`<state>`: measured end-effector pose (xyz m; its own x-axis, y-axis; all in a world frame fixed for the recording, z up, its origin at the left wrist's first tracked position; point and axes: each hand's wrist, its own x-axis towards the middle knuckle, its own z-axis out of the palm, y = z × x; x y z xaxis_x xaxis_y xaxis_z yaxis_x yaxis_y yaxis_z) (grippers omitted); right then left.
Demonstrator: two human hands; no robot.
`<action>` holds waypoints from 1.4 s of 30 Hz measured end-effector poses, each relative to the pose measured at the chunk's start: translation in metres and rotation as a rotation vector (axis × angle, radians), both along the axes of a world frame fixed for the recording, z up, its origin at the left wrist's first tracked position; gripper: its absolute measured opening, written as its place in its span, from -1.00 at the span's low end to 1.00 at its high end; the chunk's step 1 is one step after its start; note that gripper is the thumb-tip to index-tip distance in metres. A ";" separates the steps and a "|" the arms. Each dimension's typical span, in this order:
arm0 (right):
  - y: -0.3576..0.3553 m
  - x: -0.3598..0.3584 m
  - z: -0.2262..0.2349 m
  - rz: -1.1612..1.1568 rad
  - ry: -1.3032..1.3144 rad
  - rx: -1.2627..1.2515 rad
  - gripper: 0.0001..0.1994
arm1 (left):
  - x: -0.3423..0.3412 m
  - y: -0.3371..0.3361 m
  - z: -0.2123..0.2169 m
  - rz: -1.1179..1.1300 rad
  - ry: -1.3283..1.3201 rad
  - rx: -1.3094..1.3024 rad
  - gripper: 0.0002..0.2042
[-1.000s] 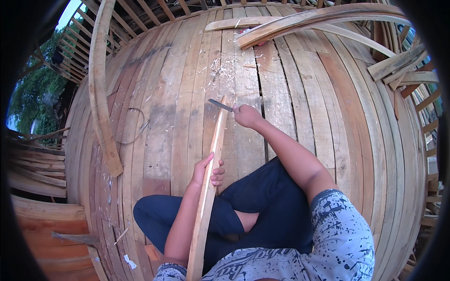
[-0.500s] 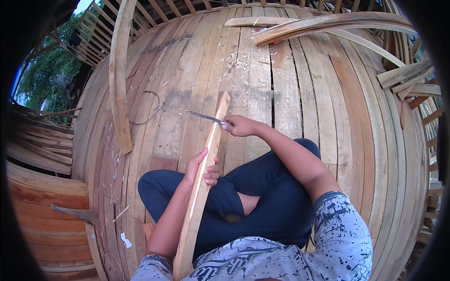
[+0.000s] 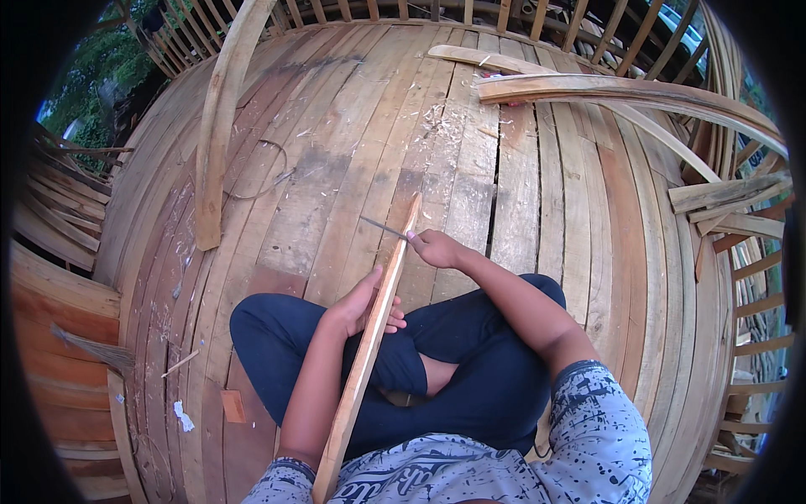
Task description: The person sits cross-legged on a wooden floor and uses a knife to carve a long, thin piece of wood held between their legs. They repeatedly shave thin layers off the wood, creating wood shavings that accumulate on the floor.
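A long pointed wooden stake [image 3: 367, 353] slants from beside my body up over my crossed legs, its tip away from me. My left hand [image 3: 361, 304] wraps round its middle, thumb on one side and fingertips on the other. Near the tip, my right hand [image 3: 435, 249] grips a knife by its handle, which the fingers mostly hide. The thin dark knife blade [image 3: 382, 225] points left across the stake, touching or just above its edge.
Wood shavings [image 3: 441, 126] litter the plank floor [image 3: 361, 109] ahead. A curved beam [image 3: 220, 126] stands at left, and more beams [image 3: 630, 88] lie at far right. A bundle of bristles [image 3: 92, 346] and a small wood block [image 3: 233, 406] are at left; slatted railings [image 3: 537, 21] edge the far side.
The stake has rolled a little in my left hand, and that hand's fingers look looser. My right hand with the knife stays near the tip. The whole view has shifted slightly.
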<state>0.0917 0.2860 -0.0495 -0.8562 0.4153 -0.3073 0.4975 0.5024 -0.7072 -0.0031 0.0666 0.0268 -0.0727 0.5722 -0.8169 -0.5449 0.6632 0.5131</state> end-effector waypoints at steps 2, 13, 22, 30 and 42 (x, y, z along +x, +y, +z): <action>-0.005 -0.002 -0.001 -0.110 -0.016 0.018 -0.26 | 0.001 0.018 -0.003 0.142 -0.054 0.011 -0.32; -0.017 -0.008 0.005 -0.051 0.129 0.537 -0.49 | -0.031 0.035 -0.092 0.130 -0.893 0.229 -0.73; 0.035 -0.009 -0.019 -0.064 0.091 0.832 -0.59 | -0.026 0.034 -0.086 0.171 -0.808 0.180 -0.74; 0.072 -0.019 -0.024 -0.217 -0.120 0.597 -0.49 | -0.028 0.035 -0.081 0.152 -0.710 0.153 -0.75; 0.048 -0.051 0.006 -0.051 -0.184 0.486 -0.47 | -0.037 0.024 -0.084 0.148 -0.714 0.152 -0.73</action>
<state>0.0407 0.3340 -0.0439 -0.7810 0.5872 -0.2125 0.6241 0.7228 -0.2968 -0.0405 0.0911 -0.0569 0.3609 0.7082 -0.6068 -0.8582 0.5068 0.0811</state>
